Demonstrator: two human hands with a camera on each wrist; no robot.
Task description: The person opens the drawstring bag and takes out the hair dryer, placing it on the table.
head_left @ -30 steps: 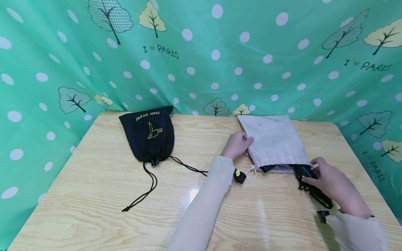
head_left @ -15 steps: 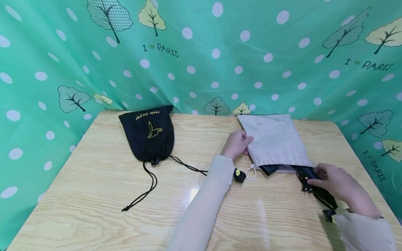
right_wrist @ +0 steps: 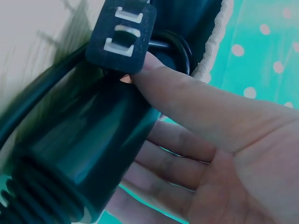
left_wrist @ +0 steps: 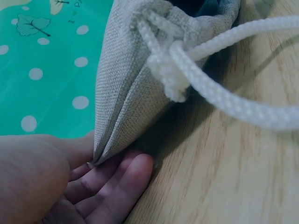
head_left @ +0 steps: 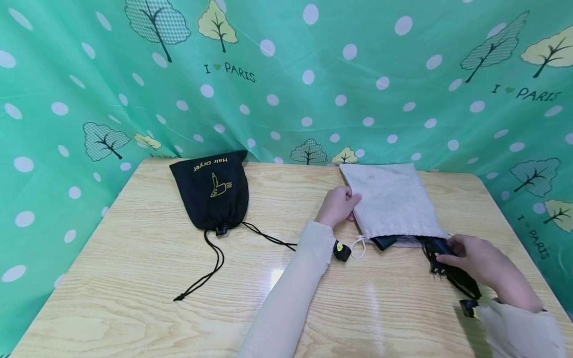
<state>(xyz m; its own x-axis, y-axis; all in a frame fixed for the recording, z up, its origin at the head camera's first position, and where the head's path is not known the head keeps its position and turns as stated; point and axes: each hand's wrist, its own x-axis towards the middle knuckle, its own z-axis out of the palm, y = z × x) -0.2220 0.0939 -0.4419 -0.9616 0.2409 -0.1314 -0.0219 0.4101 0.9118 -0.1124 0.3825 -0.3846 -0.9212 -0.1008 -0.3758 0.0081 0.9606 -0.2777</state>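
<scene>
A light grey cloth drawstring bag [head_left: 389,199] lies flat at the back right, its mouth facing me. My left hand [head_left: 335,206] pinches the bag's left edge between thumb and fingers. From the right of the mouth sticks the dark handle [right_wrist: 93,135] of what looks like a hair dryer, mostly hidden inside. My right hand [head_left: 483,261] grips this handle, thumb on top and fingers underneath. A plug [right_wrist: 124,32] with a looped black cord lies against the handle, by the thumb. Another dark part [head_left: 383,242] pokes out at the mouth's left.
A black drawstring pouch [head_left: 215,194] printed "Hair Dryer" lies at the back left, its black cords [head_left: 201,281] trailing over the wooden table [head_left: 147,298]. A white drawstring loop [left_wrist: 233,100] hangs from the grey bag's left corner. Green patterned cloth [head_left: 286,74] surrounds the table's back and sides.
Over the second, my right hand has shifted slightly right, drawing the handle and cord a little farther out. More of the dark part shows at the mouth's left. My left hand stays put.
</scene>
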